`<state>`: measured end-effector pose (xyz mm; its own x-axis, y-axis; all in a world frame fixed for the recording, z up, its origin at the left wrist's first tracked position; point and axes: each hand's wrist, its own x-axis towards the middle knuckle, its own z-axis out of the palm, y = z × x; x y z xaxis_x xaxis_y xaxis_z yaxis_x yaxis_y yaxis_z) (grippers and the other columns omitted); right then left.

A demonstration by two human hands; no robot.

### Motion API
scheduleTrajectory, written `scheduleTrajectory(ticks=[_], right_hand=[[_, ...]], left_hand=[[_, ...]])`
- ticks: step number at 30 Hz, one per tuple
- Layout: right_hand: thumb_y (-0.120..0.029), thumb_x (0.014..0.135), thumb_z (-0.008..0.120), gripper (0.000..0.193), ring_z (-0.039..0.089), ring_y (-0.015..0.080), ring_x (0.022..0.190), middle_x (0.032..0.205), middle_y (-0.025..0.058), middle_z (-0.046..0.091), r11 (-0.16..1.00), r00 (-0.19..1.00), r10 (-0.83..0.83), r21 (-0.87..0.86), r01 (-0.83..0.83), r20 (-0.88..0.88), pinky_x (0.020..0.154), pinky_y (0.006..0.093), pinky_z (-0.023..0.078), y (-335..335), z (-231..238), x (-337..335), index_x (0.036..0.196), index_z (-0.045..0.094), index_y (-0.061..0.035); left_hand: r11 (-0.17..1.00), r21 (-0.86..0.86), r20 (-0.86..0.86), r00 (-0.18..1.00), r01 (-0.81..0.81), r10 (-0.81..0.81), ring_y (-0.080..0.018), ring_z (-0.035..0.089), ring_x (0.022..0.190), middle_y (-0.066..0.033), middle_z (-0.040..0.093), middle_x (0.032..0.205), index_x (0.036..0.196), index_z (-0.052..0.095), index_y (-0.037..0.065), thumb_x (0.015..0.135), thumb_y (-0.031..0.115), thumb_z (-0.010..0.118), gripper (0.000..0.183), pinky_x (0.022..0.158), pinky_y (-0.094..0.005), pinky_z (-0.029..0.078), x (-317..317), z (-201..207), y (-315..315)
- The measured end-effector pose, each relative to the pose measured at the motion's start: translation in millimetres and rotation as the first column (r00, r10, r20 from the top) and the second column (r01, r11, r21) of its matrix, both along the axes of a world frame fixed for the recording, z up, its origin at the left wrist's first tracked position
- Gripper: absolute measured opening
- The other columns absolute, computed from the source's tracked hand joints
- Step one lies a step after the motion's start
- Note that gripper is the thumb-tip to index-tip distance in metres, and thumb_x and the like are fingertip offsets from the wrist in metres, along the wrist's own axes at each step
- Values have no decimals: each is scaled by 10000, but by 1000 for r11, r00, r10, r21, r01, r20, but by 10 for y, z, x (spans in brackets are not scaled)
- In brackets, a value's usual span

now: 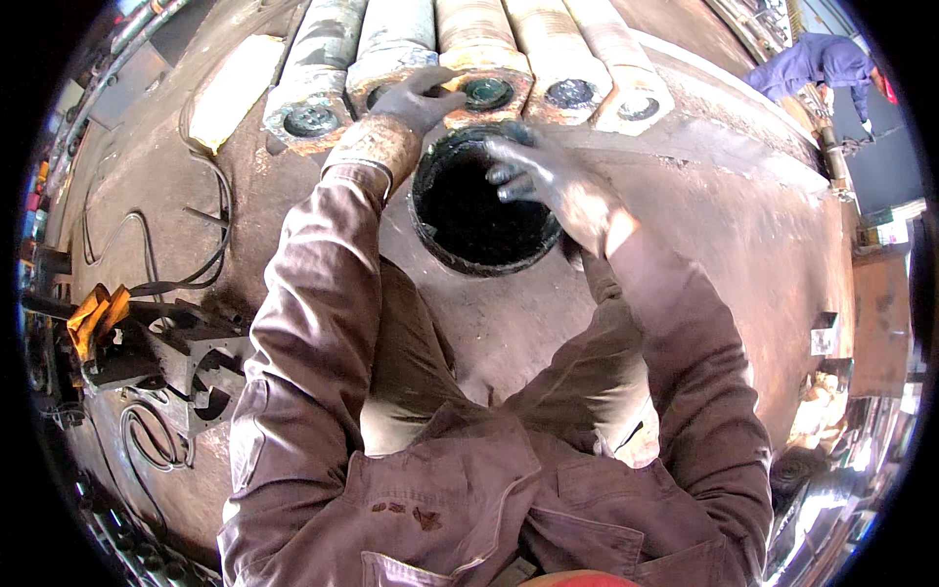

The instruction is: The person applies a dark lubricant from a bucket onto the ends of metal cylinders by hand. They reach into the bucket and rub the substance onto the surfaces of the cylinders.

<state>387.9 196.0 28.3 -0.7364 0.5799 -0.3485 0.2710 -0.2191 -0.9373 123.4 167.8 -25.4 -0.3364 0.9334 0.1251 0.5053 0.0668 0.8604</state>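
Several large bolts lie side by side at the far end, their hexagonal heads facing me. Each head has a round recess with dark greasy stuff in it, as in the middle bolt (486, 93). My left hand (413, 103), in a dark glove, rests at the second head from the left, thumb and fingers apart beside the middle one. A black round bucket (484, 262), its inside coated dark, stands on the floor between my knees. Above its right rim is my gloved right hand (548, 181), fingers smudged black, spread and slightly bent, nothing visible in them.
Left of the bolts lies a pale yellowish slab (230, 93), with a dark cable (220, 186) winding past it. A metal fixture (186, 357) with a yellow-orange glove or cloth (96, 318) stands at left. A person in blue overalls (817, 67) bends over at the far right.
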Motion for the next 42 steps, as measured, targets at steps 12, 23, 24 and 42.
scheduleTrajectory(ticks=[12, 23, 24, 42], right_hand=[[-335, 981, 726, 615, 541, 199, 1332, 1434, 130, 601, 976, 944, -204, 16, 215, -260, 1135, 326, 418, 511, -655, -940, 1451, 543, 17], [-355, 810, 891, 789, 663, 253, 1140, 1294, 138, 684, 900, 856, -381, 73, 431, -350, 1020, 362, 507, 933, -1283, -1281, 1394, 579, 75], [-404, 773, 905, 861, 661, 264, 1168, 1300, 156, 684, 864, 893, -380, 252, 436, -243, 1038, 357, 499, 960, -1318, -1308, 1401, 570, 80], [-417, 891, 806, 745, 687, 265, 1122, 1349, 171, 683, 799, 945, -34, 576, -170, 327, 959, 368, 545, 1210, -1249, -1004, 1469, 553, -23]], left_hand=[[997, -72, 84, 996, -11, 17, -241, 683, 1187, -155, 722, 1289, 1373, 659, 62, 835, 417, 871, 678, 1047, -340, 522, -496, -489, -136], [946, -321, 144, 985, -42, 93, -275, 677, 1207, -169, 720, 1299, 1381, 663, 75, 829, 469, 835, 699, 1060, -355, 506, -549, -882, 171], [950, -312, 149, 986, -30, 80, -282, 678, 1208, -169, 722, 1296, 1381, 662, 74, 824, 480, 832, 710, 1063, -354, 505, -539, -884, 178], [947, -317, 87, 993, -46, 77, -289, 645, 1269, -160, 697, 1349, 1362, 675, 60, 798, 499, 842, 734, 1102, -361, 478, -635, -1004, 98]])
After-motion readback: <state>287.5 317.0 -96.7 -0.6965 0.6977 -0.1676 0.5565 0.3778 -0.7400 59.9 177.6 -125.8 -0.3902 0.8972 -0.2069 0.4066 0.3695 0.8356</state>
